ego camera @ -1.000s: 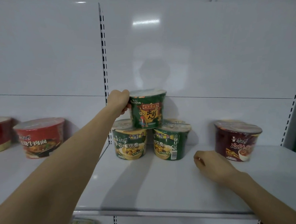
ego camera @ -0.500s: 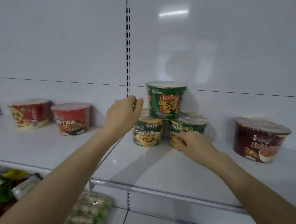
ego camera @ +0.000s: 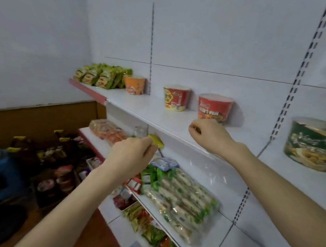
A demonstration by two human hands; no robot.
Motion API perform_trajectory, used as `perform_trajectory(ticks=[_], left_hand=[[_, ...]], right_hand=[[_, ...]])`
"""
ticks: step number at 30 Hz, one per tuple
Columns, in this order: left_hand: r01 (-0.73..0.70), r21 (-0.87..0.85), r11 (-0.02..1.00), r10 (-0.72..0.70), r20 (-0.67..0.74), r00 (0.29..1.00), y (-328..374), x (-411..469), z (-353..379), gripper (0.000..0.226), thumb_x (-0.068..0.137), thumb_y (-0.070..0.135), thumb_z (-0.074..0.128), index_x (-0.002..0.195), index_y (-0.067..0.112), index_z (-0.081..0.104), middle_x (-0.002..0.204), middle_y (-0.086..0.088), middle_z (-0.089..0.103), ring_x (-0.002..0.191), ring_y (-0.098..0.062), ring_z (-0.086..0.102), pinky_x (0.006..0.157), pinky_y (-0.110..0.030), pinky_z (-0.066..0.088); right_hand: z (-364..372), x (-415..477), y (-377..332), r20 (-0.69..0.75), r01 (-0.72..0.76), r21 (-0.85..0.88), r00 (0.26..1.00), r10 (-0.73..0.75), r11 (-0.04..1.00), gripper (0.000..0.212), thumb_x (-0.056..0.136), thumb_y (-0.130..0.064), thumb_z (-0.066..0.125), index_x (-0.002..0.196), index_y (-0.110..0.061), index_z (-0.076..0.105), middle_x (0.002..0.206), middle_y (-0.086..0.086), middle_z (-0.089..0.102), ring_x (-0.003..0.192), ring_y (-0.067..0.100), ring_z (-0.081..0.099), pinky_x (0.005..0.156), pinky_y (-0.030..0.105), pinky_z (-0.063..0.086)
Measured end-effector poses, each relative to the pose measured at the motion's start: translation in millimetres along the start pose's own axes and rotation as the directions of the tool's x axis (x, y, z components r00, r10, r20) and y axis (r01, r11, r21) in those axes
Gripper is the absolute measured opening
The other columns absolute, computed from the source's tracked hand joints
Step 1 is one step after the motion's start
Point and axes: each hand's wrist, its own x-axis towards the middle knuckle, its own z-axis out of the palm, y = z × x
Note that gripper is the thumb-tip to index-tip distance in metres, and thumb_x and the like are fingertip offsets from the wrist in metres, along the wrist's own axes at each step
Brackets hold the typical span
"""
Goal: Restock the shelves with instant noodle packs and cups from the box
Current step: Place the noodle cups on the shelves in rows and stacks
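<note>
Both my hands hang in the air in front of the shelves and hold nothing. My left hand [ego camera: 130, 156] has loosely curled fingers, level with the lower shelf. My right hand [ego camera: 208, 135] is loosely curled just before the edge of the white upper shelf [ego camera: 148, 109]. On that shelf stand a red noodle cup [ego camera: 214, 108], a red-and-yellow cup [ego camera: 176, 97], an orange cup [ego camera: 135, 84] and green noodle packs [ego camera: 102, 76]. A green cup [ego camera: 312, 146] shows at the right edge. The box [ego camera: 53, 179] with cups and packs sits on the floor at left.
The lower shelf [ego camera: 215, 179] holds a long pack of white-and-green snacks [ego camera: 181, 194], small packets and an orange pack [ego camera: 107, 131]. More packets fill the shelf below. A blue object [ego camera: 3, 171] stands at far left on the wooden floor.
My view has swung left, away from the stacked green cups. Both hands have come off the cups and drawn back from the shelf, with nothing in them.
</note>
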Motion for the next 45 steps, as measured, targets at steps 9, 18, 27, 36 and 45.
perform_trajectory(ticks=[9, 18, 27, 36, 45], left_hand=[[0.344, 0.279, 0.896, -0.372, 0.051, 0.927, -231, -107, -54, 0.033, 0.098, 0.042, 0.031, 0.091, 0.019, 0.053, 0.074, 0.008, 0.052, 0.071, -0.015, 0.058, 0.051, -0.024, 0.037], [0.494, 0.336, 0.802, -0.551, 0.094, 0.829, -392, -171, -47, 0.034, 0.098, 0.043, 0.032, 0.091, 0.017, 0.053, 0.072, 0.004, 0.053, 0.071, -0.019, 0.059, 0.049, -0.025, 0.035], [0.576, 0.372, 0.727, -0.662, 0.159, 0.733, -575, -146, 32, 0.031, 0.099, 0.041, 0.030, 0.082, 0.018, 0.041, 0.070, 0.003, 0.049, 0.073, -0.022, 0.059, 0.052, -0.028, 0.038], [0.628, 0.342, 0.698, -0.715, 0.287, 0.638, -744, -114, 95, 0.032, 0.100, 0.039, 0.029, 0.079, 0.017, 0.039, 0.062, 0.005, 0.038, 0.062, -0.019, 0.048, 0.045, -0.027, 0.028], [0.617, 0.306, 0.725, -0.684, 0.422, 0.595, -904, -77, 186, 0.028, 0.100, 0.037, 0.030, 0.082, 0.017, 0.038, 0.074, 0.002, 0.047, 0.073, -0.021, 0.057, 0.054, -0.025, 0.032]], right_hand=[[150, 115, -226, 0.014, 0.258, 0.235, 0.963, -0.268, 0.937, 0.024, 0.094, -0.019, 0.045, 0.080, -0.009, 0.061, 0.095, 0.015, 0.067, 0.090, 0.031, 0.060, 0.068, 0.031, 0.042], [284, 203, -373, 0.129, 0.369, 0.308, 0.897, -0.423, 0.877, 0.027, 0.096, -0.025, 0.041, 0.084, -0.013, 0.062, 0.076, 0.001, 0.059, 0.072, 0.019, 0.057, 0.049, 0.025, 0.030], [449, 336, -443, 0.252, 0.295, 0.350, 0.885, -0.393, 0.889, 0.030, 0.096, -0.030, 0.041, 0.076, -0.012, 0.055, 0.065, 0.000, 0.051, 0.066, 0.022, 0.052, 0.054, 0.029, 0.036], [578, 468, -494, 0.409, 0.208, 0.308, 0.852, -0.326, 0.928, 0.031, 0.097, -0.030, 0.040, 0.093, -0.008, 0.061, 0.081, 0.012, 0.063, 0.078, 0.033, 0.060, 0.061, 0.035, 0.041], [727, 541, -498, 0.482, 0.130, 0.178, 0.853, -0.202, 0.975, 0.030, 0.097, -0.027, 0.039, 0.085, -0.007, 0.057, 0.087, 0.017, 0.066, 0.084, 0.036, 0.062, 0.068, 0.039, 0.046]])
